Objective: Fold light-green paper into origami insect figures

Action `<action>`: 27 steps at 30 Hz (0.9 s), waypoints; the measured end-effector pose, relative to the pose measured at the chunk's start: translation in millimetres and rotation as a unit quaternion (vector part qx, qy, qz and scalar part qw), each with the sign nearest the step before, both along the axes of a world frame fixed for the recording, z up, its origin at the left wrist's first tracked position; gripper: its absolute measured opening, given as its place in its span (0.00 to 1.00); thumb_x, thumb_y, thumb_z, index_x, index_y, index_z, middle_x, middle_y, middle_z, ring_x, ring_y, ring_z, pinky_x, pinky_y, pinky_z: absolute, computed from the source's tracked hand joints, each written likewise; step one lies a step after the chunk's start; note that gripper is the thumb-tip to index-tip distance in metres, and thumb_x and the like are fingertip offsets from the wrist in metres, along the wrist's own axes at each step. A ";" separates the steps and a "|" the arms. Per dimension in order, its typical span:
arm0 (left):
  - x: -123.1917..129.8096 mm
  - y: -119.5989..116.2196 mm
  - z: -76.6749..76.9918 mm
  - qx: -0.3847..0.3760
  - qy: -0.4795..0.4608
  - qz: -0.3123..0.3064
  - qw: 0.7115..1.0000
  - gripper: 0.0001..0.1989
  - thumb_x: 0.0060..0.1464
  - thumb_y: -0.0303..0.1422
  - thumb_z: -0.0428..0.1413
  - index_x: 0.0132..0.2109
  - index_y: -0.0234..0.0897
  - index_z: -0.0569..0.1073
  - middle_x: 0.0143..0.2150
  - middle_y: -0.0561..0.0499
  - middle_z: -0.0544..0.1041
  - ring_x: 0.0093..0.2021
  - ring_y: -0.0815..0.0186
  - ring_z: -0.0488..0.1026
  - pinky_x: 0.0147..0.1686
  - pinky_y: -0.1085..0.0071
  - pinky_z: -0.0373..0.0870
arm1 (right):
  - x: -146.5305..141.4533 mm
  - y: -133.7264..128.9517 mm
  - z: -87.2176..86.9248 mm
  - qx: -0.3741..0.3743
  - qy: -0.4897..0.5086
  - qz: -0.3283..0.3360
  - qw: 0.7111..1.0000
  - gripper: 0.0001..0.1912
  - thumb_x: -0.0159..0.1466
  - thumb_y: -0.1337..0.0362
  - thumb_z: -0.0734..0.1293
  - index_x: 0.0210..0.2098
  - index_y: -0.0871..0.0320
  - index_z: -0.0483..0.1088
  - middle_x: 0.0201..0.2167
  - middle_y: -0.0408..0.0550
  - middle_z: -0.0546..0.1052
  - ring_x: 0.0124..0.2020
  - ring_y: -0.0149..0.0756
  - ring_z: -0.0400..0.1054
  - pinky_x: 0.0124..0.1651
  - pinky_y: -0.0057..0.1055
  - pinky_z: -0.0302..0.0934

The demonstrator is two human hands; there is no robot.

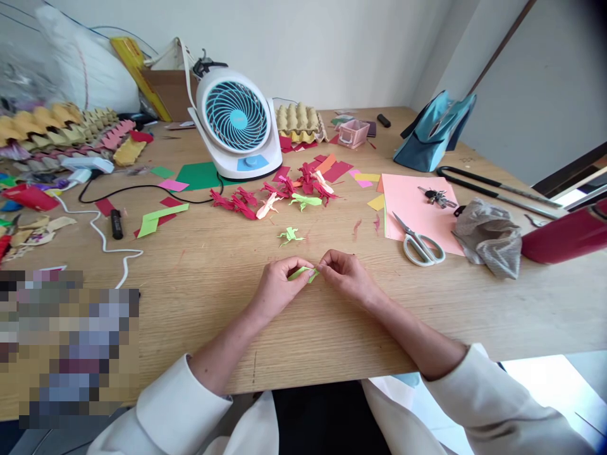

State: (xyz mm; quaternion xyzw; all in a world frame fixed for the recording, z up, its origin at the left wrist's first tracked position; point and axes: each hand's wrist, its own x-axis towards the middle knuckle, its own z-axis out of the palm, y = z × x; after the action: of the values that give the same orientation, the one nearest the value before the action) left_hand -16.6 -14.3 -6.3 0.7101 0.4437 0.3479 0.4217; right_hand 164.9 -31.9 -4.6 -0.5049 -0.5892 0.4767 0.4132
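Note:
My left hand pinches a small piece of folded light green paper above the near middle of the table. At the paper's right end, the thumb and fingertips of my right hand close on it too. Just beyond my hands lies a green folded paper figure with thin legs. Farther back is a cluster of similar figures, mostly red, with a cream one and another green one among them. My fingers hide part of the held paper.
A white fan stands behind the figures. Scissors rest partly on pink paper sheets at right, near a crumpled grey bag and a red cylinder. Left are a black marker, a white cable and egg trays.

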 end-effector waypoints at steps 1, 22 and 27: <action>-0.1 -0.1 0.7 0.005 0.001 0.000 1.000 0.07 0.55 0.34 0.59 0.36 0.35 0.79 0.29 0.54 0.78 0.29 0.70 0.71 0.31 0.76 0.66 | 0.1 0.1 0.5 -0.008 0.002 0.002 1.000 0.14 0.59 0.53 0.65 0.29 0.59 0.66 0.22 0.39 0.66 0.24 0.27 0.55 0.27 0.27 0.48; -0.4 1.1 5.3 -0.056 -0.025 0.004 0.998 0.11 0.54 0.39 0.59 0.33 0.33 0.77 0.23 0.54 0.71 0.23 0.72 0.64 0.24 0.76 0.61 | -0.7 -0.9 1.3 0.018 0.014 0.001 1.000 0.13 0.61 0.54 0.66 0.30 0.58 0.67 0.23 0.40 0.67 0.24 0.28 0.57 0.28 0.27 0.51; 0.1 1.3 8.8 -0.037 -0.030 0.010 0.999 0.11 0.54 0.37 0.58 0.32 0.33 0.78 0.21 0.55 0.69 0.22 0.72 0.63 0.24 0.76 0.61 | 3.9 2.4 1.7 -0.025 0.053 0.008 0.998 0.17 0.61 0.49 0.66 0.29 0.59 0.67 0.22 0.40 0.67 0.24 0.28 0.58 0.29 0.27 0.51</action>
State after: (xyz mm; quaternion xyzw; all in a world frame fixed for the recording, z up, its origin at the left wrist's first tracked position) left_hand -16.4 -12.9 2.5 0.6790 0.4506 0.3563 0.4572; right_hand 168.8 -29.4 -2.9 -0.4846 -0.5585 0.5203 0.4273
